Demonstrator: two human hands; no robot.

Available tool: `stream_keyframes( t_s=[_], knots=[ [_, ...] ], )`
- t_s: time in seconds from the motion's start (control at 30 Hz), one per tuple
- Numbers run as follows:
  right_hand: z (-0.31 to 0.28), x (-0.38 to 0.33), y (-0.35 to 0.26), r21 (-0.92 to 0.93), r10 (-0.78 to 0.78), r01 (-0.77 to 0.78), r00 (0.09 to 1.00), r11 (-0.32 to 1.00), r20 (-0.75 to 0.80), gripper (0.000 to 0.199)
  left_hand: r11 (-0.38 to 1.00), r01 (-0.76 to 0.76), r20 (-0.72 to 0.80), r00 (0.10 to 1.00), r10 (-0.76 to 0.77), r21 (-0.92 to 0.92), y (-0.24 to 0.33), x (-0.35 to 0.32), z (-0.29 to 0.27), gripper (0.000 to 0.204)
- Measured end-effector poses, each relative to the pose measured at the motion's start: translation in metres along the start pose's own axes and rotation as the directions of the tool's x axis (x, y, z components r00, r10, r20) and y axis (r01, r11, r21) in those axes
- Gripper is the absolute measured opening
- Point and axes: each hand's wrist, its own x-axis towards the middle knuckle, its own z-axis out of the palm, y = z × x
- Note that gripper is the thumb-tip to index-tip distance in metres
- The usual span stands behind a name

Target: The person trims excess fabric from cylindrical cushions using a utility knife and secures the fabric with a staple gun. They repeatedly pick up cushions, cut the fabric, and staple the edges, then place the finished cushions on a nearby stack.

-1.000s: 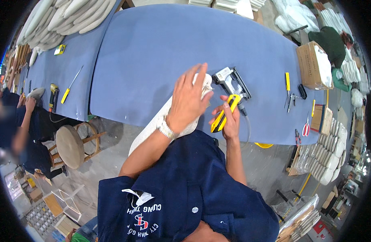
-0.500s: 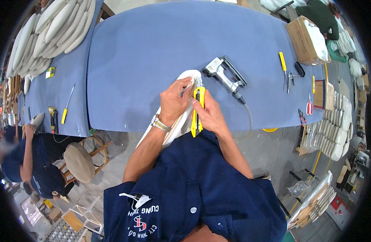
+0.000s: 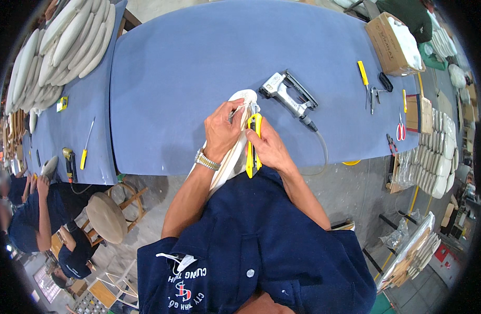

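A long, narrow white padded piece (image 3: 241, 94) with a wooden strip along it slants from the table's front edge up to the middle. My left hand (image 3: 222, 131), a metal watch at its wrist, pinches the loose cover edge near the piece's rounded far end. In my right hand (image 3: 272, 147) is a yellow utility knife (image 3: 251, 162), its tip at the frayed fabric beside my left fingertips. The blade is partly hidden against the fabric. Just right of the piece's far end, a silver staple gun (image 3: 293, 99) lies on the blue table (image 3: 198, 47).
An air hose (image 3: 325, 152) runs from the staple gun over the front edge. To the right are a yellow-handled screwdriver (image 3: 363, 73), red-handled scissors (image 3: 400, 131) and a cardboard box (image 3: 389, 47). White cushions (image 3: 75, 42) are piled far left. Co-workers sit left, near a round stool (image 3: 105, 217).
My view has shifted slightly, moving the table and tools a little left. My hands keep nearly the same hold, knife still at the fabric. At left, the co-workers have shifted and more of one shows.
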Motion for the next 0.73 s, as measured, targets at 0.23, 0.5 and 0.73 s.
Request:
stream_keyframes(
  t_s=[0.23, 0.5, 0.73],
  knots=[
    [-0.002, 0.008, 0.018, 0.23, -0.032, 0.004, 0.992, 0.973, 0.118, 0.018, 0.999, 0.002, 0.019, 1.0, -0.001, -0.039, -0.002, 0.002, 0.0, 0.012],
    [-0.007, 0.013, 0.022, 0.208, -0.088, 0.052, 0.982, 0.977, 0.165, 0.021, 0.993, -0.034, 0.065, 0.997, 0.041, -0.11, -0.009, 0.008, 0.0, 0.017],
    [-0.007, 0.018, 0.025, 0.182, -0.04, 0.007, 0.983, 0.983, 0.178, 0.023, 0.998, 0.058, 0.152, 0.986, -0.062, 0.035, -0.002, 0.014, -0.005, 0.015]
  ],
)
